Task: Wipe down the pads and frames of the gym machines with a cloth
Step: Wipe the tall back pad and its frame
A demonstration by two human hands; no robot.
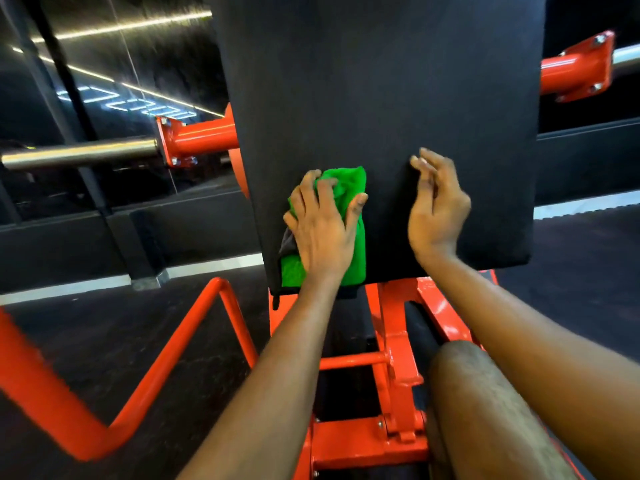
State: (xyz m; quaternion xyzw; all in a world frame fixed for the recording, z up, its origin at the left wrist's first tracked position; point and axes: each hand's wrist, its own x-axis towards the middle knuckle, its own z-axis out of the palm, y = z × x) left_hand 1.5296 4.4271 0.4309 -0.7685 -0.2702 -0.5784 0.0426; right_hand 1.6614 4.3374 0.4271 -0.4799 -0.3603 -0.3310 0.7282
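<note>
1. Writing: the only lettering is a glowing white-blue sign [128, 102] on the dark glossy wall, well out beyond the left fingertips. It is smeared and cannot be read. No brand or label shows on the machine.
2. The left hand [320, 223] lies palm-down on a green cloth [349, 181]. Its fingers [304, 188] are slightly spread and bent over the bunched top of the cloth, and the thumb [356, 206] hooks round the cloth's right side, so the hand grips it and presses it flat.
3. The green cloth lies against the lower left part of the black pad [381, 98]. It sticks out above the fingertips and runs down under the palm to the pad's bottom edge. A grey patch [287, 240] shows just beside the little finger.
4. The right hand [436, 213] is beside the cloth, near the left thumb but apart from it. Its fingers [426, 161] are loosely curled and a little separated, holding nothing. They are blurred, so I cannot tell whether the tips touch the pad.
5. Below both wrists is the orange frame [398, 341], with bolted brackets and a crossbar. A bent orange tube [173, 358] runs off to the left of the left forearm.
6. Above and left of the left fingers a steel bar [79, 155] juts from an orange sleeve [204, 136].
7. A bare knee [485, 393] sits under the right forearm.
</note>
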